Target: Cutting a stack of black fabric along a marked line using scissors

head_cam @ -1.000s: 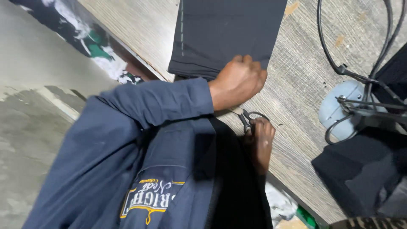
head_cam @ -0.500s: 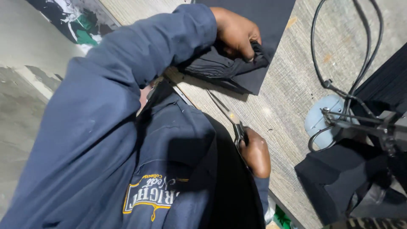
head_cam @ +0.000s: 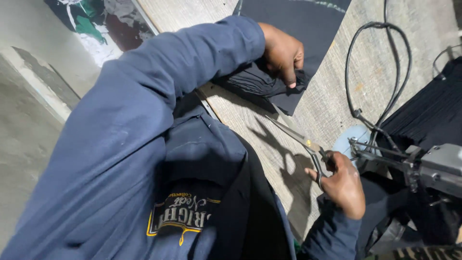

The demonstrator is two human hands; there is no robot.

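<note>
Dark fabric piece (head_cam: 288,91) lay on the wooden worktable (head_cam: 327,106), near its front edge, bunched and creased at the near end, flat farther up. Left hand (head_cam: 284,53) was pressed down on the bunched part, knuckles up, fingers curled under with the thumb pointing down onto the cloth; grip looked closed on the folds, pinching them. Left arm in a blue sleeve (head_cam: 159,96) reached across the body, elbow bent, forearm running up to the table.

Scissors (head_cam: 301,139) were in the right hand (head_cam: 344,185), well apart from the fabric, lower on the table. Fingers went through the loops and clamped on the handles; blades looked together, tip pointing up-left toward the fabric without touching it. Right wrist was bent, palm side partly hidden, hand hovering just over the table surface, casting a shadow on the wood.

Just beside the right hand sat a round pale blue base (head_cam: 351,139) with a metal machine part (head_cam: 433,168) sticking in from the right. Black cable (head_cam: 380,67) looped over the table above it. More dark pleated cloth (head_cam: 433,110) was piled at the right edge. No containers in view. Person wore a blue jacket with a yellow-edged patch on the chest (head_cam: 183,216). Grey concrete floor (head_cam: 29,120) on the left, painted scrap (head_cam: 101,24) near the table's far corner.
</note>
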